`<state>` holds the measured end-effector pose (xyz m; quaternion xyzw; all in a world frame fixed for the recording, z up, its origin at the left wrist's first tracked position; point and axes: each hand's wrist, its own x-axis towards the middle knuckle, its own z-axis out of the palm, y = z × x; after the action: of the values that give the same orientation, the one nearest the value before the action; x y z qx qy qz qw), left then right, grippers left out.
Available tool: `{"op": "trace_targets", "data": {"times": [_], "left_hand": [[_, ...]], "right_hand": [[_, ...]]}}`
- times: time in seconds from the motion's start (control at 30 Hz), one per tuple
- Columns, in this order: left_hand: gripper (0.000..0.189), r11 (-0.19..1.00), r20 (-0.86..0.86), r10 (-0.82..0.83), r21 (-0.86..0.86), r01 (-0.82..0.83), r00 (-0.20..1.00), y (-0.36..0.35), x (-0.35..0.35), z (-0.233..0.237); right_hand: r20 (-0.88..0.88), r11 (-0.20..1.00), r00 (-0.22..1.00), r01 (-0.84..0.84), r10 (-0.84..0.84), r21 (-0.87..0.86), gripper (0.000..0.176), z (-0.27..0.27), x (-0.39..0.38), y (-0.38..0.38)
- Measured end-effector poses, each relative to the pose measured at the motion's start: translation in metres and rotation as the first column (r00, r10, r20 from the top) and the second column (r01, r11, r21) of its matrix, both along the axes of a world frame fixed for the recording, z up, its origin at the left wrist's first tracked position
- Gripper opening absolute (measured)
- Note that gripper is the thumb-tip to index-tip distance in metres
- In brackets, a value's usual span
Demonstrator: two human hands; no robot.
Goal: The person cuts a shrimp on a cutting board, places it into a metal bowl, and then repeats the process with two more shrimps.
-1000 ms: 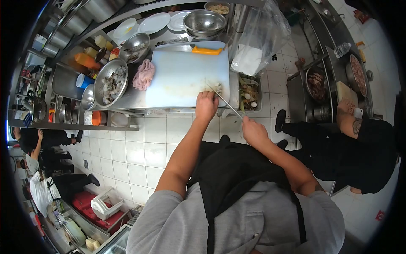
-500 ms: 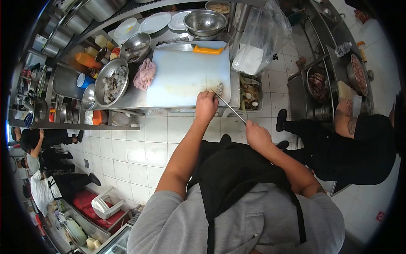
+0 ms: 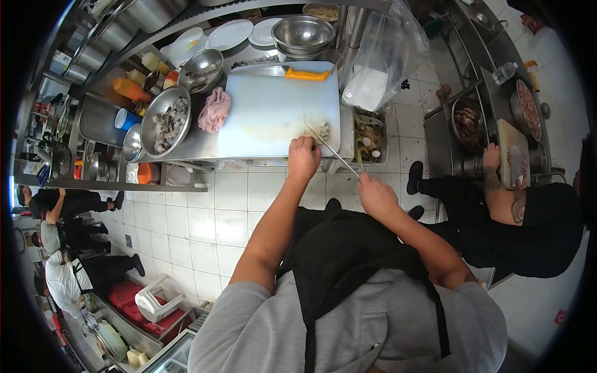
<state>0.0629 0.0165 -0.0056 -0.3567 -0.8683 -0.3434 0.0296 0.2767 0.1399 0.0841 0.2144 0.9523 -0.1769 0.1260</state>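
Note:
My right hand (image 3: pixel 377 193) grips a thin-bladed knife (image 3: pixel 336 151) by its handle. The blade slants up and left across the near edge of the white cutting board (image 3: pixel 267 115). My left hand (image 3: pixel 304 159) is closed at that edge, beside the blade, its fingers around something small and dark that they mostly hide. Just right of the knife tip lies a small heap of greyish pieces (image 3: pixel 324 130), apparently shrimp. A yellow-handled knife (image 3: pixel 308 74) rests along the board's far edge. Left of the board sits a pink cloth (image 3: pixel 215 110).
A steel colander (image 3: pixel 147 127) of raw shrimp and a second bowl (image 3: pixel 214 56) stand left of the board. A scrap bin (image 3: pixel 384 135) is below on the right. At the right counter, a co-worker (image 3: pixel 516 217) works at a board with a cleaver (image 3: pixel 515 166).
The knife in my right hand has shifted slightly up and left; my left hand stays nearly in place. The co-worker's arm and board have moved.

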Motion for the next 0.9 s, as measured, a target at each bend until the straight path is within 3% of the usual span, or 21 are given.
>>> {"op": "trace_targets", "data": {"times": [0.37, 0.5, 0.53, 0.57, 0.63, 0.7, 0.73, 0.8, 0.83, 0.9], "left_hand": [[0.019, 0.999, -0.007, -0.026, -0.021, 0.026, 1.000, -0.001, -0.001, 0.005], [0.016, 0.997, -0.011, -0.056, -0.047, 0.056, 0.998, 0.000, -0.006, -0.008], [0.014, 0.997, -0.045, -0.074, 0.027, 0.075, 0.996, 0.000, -0.006, -0.011], [0.013, 0.992, 0.030, -0.082, -0.090, 0.084, 0.996, 0.003, -0.009, -0.022], [0.014, 0.993, -0.040, -0.052, -0.104, 0.048, 0.998, 0.007, -0.007, -0.051], [0.023, 0.998, 0.037, 0.045, -0.042, -0.044, 0.998, 0.010, -0.005, -0.043], [0.016, 0.996, 0.008, 0.083, -0.021, -0.083, 0.997, 0.012, -0.007, -0.033], [0.022, 0.986, -0.022, 0.117, -0.115, -0.118, 0.993, 0.013, -0.005, -0.018], [0.023, 0.981, -0.051, 0.103, -0.162, -0.110, 0.993, 0.015, -0.007, -0.019], [0.023, 0.968, 0.049, 0.063, -0.246, -0.050, 0.997, 0.021, -0.013, -0.012]], "right_hand": [[0.033, 0.999, 0.999, 0.001, 0.000, -0.037, 0.022, -0.012, 0.004, -0.003], [0.019, 0.999, 1.000, -0.016, 0.015, 0.032, 0.019, -0.027, 0.002, 0.000], [0.013, 1.000, 1.000, -0.009, 0.009, 0.023, 0.020, -0.029, 0.005, 0.003], [-0.005, 1.000, 1.000, -0.022, 0.022, 0.006, 0.021, -0.032, 0.003, 0.004], [-0.042, 0.999, 0.999, 0.012, -0.014, -0.051, 0.030, -0.038, 0.006, 0.007], [-0.014, 0.994, 0.999, 0.036, -0.038, -0.103, 0.029, -0.030, 0.001, 0.007], [-0.030, 0.998, 0.999, 0.034, -0.036, -0.057, 0.027, -0.040, 0.000, 0.012], [0.020, 0.995, 0.997, 0.082, -0.081, -0.062, 0.026, -0.023, -0.005, 0.012], [-0.035, 0.990, 0.995, 0.092, -0.097, -0.110, 0.025, -0.024, -0.003, 0.016], [-0.104, 0.971, 0.983, 0.130, -0.153, -0.201, 0.023, -0.024, 0.011, 0.027]]}}
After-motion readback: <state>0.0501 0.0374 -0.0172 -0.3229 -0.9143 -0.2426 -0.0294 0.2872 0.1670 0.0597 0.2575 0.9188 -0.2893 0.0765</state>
